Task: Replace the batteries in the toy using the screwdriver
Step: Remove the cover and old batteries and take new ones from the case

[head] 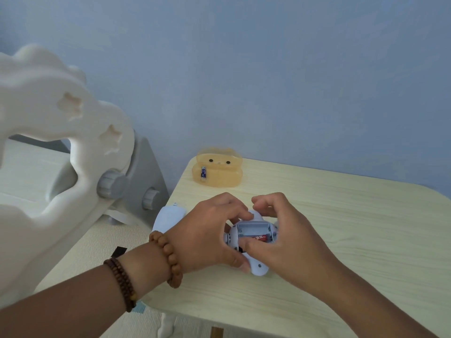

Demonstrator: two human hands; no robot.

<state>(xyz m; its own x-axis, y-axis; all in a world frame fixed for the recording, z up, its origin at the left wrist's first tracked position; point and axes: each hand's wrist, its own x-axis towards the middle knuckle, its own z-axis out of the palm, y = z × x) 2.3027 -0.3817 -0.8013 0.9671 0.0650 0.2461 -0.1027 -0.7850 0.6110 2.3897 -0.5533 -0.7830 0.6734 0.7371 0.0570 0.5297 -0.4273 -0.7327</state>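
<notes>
Looking down at the toy [257, 267], flipped underside-up on the pale wood table [341, 228] with its battery bay open. Seeing one red-labelled battery [260, 238] sitting in the near slot of that bay. Clamping the toy from its left with the left hand [205, 236], curled over the far edge and tucked round the near end. Wrapping the right hand [283, 237] round the toy's right side too, with the thumb pressed down right at the battery's left end. Can't tell if those curled right fingertips actually touch the toy's far edge. Spotting a pale blue plastic piece [168, 217] just left of the toy, partly hidden behind the left wrist. Also an orange see-through box [219, 181] well behind the toy, holding a blue-and-white battery [203, 173]. And a chunky white fence panel [48, 142] way off to the toy's left
</notes>
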